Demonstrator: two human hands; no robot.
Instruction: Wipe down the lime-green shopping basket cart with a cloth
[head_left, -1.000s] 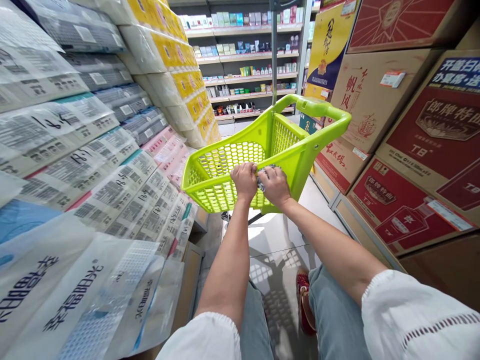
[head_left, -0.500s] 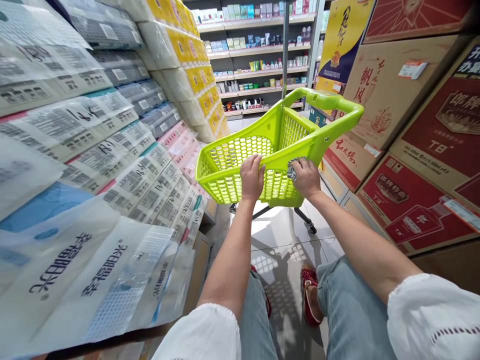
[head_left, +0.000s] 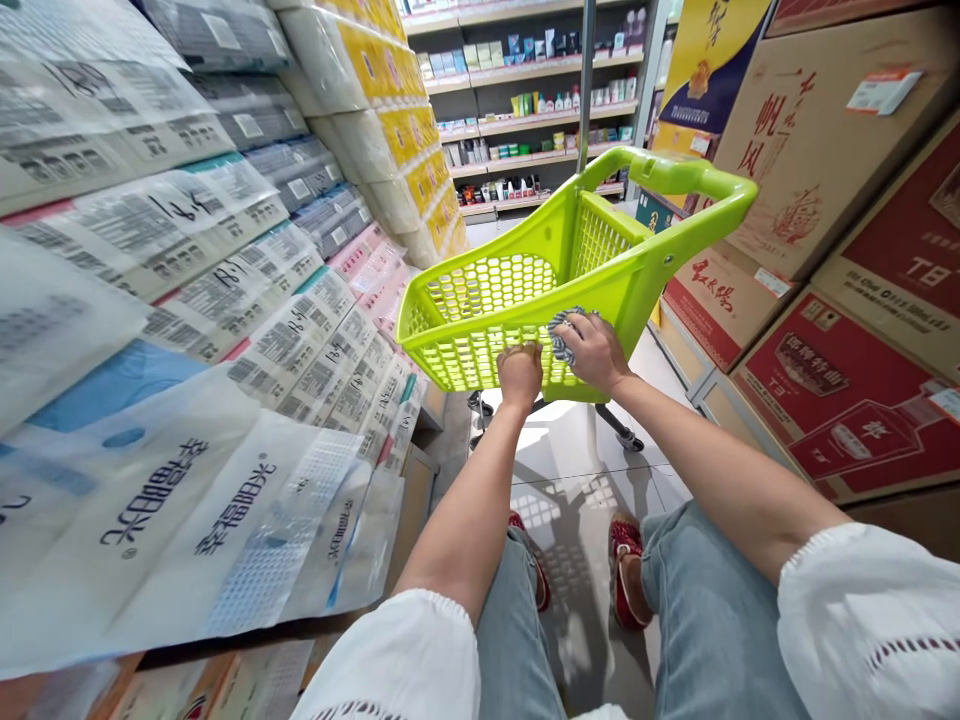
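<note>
A lime-green plastic shopping cart (head_left: 517, 290) with a perforated basket and a looped handle stands in the aisle ahead of me. My left hand (head_left: 520, 373) grips the basket's near wall, fingers curled into its holes. My right hand (head_left: 596, 350) presses a grey patterned cloth (head_left: 559, 338) against the same wall just to the right, fingers closed on it. The basket looks empty inside.
Stacked packs of tissue and toilet paper (head_left: 225, 270) fill the left side. Red and brown cardboard cartons (head_left: 840, 250) line the right. A shelf of small goods (head_left: 525, 110) closes the aisle's far end. My legs and red shoes (head_left: 626, 560) stand on pale tile floor.
My left hand slid down from the basket's rim onto its near wall. My right hand with the cloth moved left and down along the wall. The cart shifted slightly right and farther.
</note>
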